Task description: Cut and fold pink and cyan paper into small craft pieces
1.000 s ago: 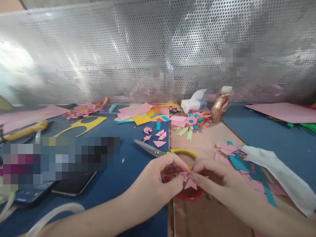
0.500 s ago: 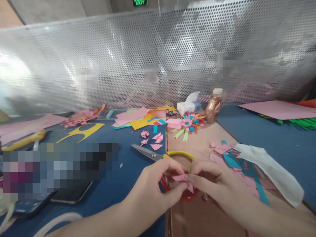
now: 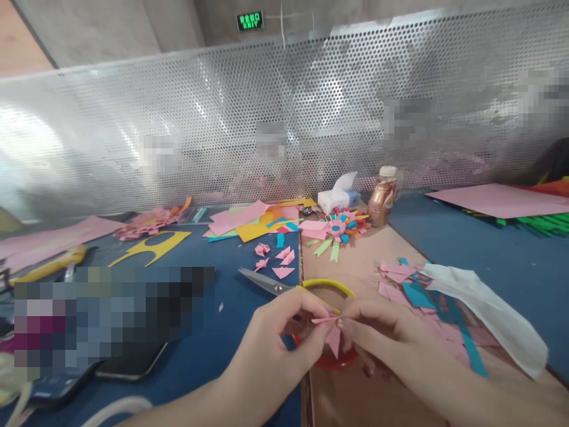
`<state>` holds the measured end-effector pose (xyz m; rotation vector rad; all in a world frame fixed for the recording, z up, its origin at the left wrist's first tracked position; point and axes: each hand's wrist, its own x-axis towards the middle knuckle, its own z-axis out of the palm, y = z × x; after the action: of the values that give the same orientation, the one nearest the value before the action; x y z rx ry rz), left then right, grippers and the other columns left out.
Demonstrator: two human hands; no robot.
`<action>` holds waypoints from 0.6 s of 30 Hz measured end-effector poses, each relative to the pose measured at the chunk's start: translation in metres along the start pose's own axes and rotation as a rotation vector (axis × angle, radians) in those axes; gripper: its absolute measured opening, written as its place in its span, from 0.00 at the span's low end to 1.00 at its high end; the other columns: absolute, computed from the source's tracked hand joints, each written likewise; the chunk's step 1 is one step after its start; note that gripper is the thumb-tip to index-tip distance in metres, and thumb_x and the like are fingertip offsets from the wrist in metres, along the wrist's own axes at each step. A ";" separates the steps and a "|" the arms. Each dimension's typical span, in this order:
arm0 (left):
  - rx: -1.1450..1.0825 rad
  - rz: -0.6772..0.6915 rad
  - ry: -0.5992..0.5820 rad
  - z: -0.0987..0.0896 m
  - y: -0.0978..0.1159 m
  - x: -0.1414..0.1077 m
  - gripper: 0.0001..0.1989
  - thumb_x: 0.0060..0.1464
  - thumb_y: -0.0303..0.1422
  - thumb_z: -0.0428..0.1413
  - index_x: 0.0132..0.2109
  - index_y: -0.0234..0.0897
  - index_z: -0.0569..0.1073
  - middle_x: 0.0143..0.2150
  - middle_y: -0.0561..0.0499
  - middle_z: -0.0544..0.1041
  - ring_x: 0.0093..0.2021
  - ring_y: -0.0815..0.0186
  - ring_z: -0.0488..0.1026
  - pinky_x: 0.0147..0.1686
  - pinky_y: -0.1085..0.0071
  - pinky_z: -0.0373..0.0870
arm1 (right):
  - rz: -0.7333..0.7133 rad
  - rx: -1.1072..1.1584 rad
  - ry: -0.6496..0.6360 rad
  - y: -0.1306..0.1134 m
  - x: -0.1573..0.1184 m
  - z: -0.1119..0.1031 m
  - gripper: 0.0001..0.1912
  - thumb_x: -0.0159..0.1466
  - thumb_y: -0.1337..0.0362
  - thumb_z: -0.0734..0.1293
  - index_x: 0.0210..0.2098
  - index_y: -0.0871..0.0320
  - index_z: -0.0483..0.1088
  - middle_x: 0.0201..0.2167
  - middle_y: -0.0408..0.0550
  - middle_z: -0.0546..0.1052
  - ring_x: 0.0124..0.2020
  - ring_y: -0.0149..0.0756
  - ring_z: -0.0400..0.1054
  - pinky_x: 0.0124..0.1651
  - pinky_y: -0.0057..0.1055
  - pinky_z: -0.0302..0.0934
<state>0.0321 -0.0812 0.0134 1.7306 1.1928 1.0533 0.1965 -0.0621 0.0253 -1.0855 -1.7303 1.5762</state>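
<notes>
A small folded piece of pink paper is pinched between both hands, above the table. My left hand has thumb and index finger closed on its left side. On the right side, my right hand grips it with thumb and fingertips. Scissors with yellow and red handles lie beneath the hands, blades pointing left; the hands partly cover the handles. Beyond the blades several small folded pink paper pieces rest on the blue tabletop.
A paper flower, tissue pack and brown bottle stand at the back. Paper scraps and a white tissue lie right. Coloured sheets, a yellow cutout and a phone are left. A perforated metal screen rises behind.
The pink paper has turned slightly, and one pointed flap now hangs down in plainer view. Both hands keep their pinch. The whole view has shifted slightly, with things sitting lower in it.
</notes>
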 end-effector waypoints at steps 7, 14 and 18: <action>-0.038 -0.037 -0.019 0.000 0.000 0.000 0.05 0.51 0.32 0.51 0.33 0.36 0.69 0.33 0.51 0.72 0.33 0.68 0.70 0.30 0.75 0.69 | -0.011 -0.010 0.015 0.000 0.000 0.000 0.08 0.56 0.66 0.60 0.22 0.61 0.65 0.21 0.39 0.67 0.17 0.18 0.56 0.17 0.16 0.47; -0.133 -0.132 -0.048 0.002 -0.004 -0.002 0.08 0.50 0.37 0.51 0.34 0.37 0.68 0.34 0.51 0.71 0.26 0.70 0.70 0.22 0.76 0.69 | -0.009 -0.010 0.003 0.003 0.000 0.000 0.08 0.57 0.66 0.59 0.24 0.60 0.65 0.20 0.38 0.66 0.16 0.18 0.54 0.15 0.15 0.46; -0.163 -0.146 -0.040 0.002 -0.003 -0.001 0.08 0.50 0.37 0.52 0.33 0.37 0.68 0.32 0.52 0.70 0.26 0.71 0.70 0.21 0.77 0.69 | -0.038 0.002 -0.003 0.005 0.000 -0.001 0.09 0.58 0.65 0.59 0.24 0.60 0.65 0.20 0.38 0.65 0.15 0.17 0.52 0.15 0.15 0.46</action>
<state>0.0332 -0.0816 0.0096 1.5096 1.1571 0.9949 0.1980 -0.0614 0.0200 -1.0436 -1.7407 1.5576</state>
